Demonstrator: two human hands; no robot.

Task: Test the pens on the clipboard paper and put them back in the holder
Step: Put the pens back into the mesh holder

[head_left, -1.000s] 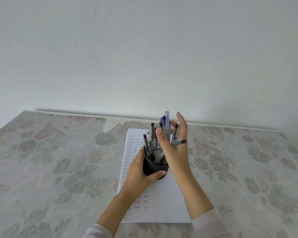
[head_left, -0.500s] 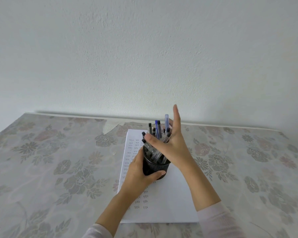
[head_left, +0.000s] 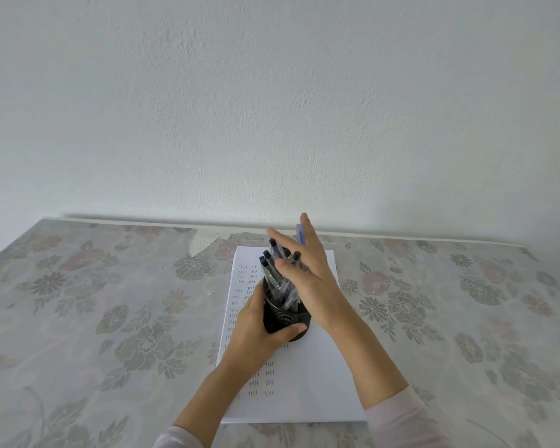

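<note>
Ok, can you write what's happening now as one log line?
left hand: grip on holder | right hand: fingers spread against pens | holder: on paper | paper: rows of test marks

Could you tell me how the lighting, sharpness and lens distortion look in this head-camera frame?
Head view: soft, even light with no glare; a faint shadow band runs along the wall behind the table; wide-angle lens bows that far edge; right hand looks slightly smeared over the pens; writing on paper is sharp.

We see a table [head_left: 110,318] covered in a grey floral cloth [head_left: 450,318], torn at its far edge, against a plain white wall [head_left: 272,108].
</note>
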